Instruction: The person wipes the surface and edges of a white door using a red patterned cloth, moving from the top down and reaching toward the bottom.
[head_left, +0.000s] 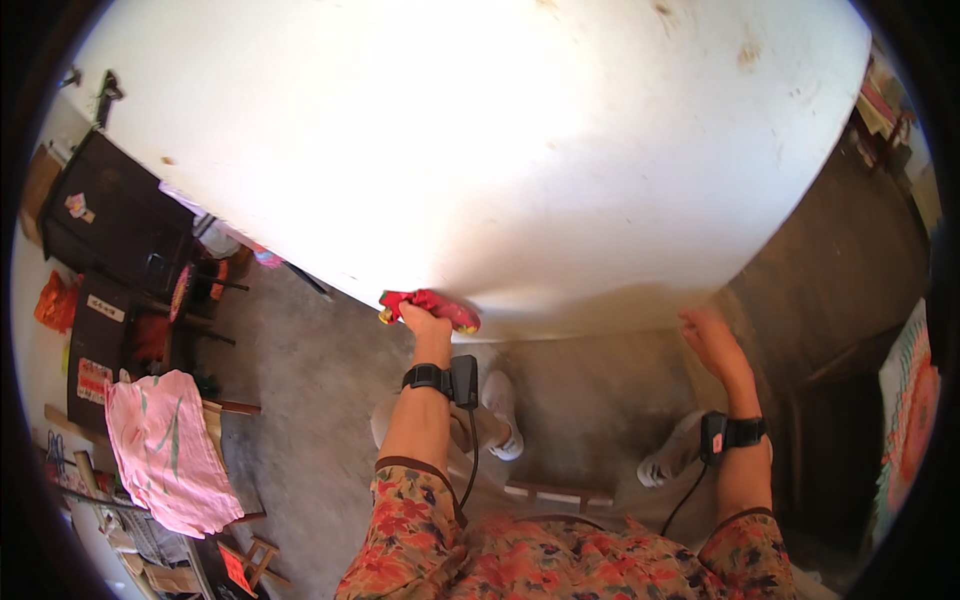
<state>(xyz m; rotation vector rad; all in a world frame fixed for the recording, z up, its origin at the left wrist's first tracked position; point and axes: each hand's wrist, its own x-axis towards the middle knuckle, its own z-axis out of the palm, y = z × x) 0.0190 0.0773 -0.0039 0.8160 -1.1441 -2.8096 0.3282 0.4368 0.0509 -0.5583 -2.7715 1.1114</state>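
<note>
A large white panel or tabletop (630, 195) with brown stains spreads before me, its upper middle washed out by glare. At its near left edge my left hand (424, 319) grips a crumpled red cloth (459, 309) with yellow and green bits. The cloth lies against the white surface, and my palm hides part of it. Near the lower right corner of the panel is my right hand (709, 337), blurred, its fingers bent. No object shows in it. Whether it touches the panel's edge I cannot tell.
To the left, a pink cloth (172, 450) drapes over furniture beside dark cabinets (112, 210). A small wooden stool (261, 561) stands at lower left. A wooden bar (559, 495) lies low near my feet. A patterned, colourful piece (911, 435) is at far right.
</note>
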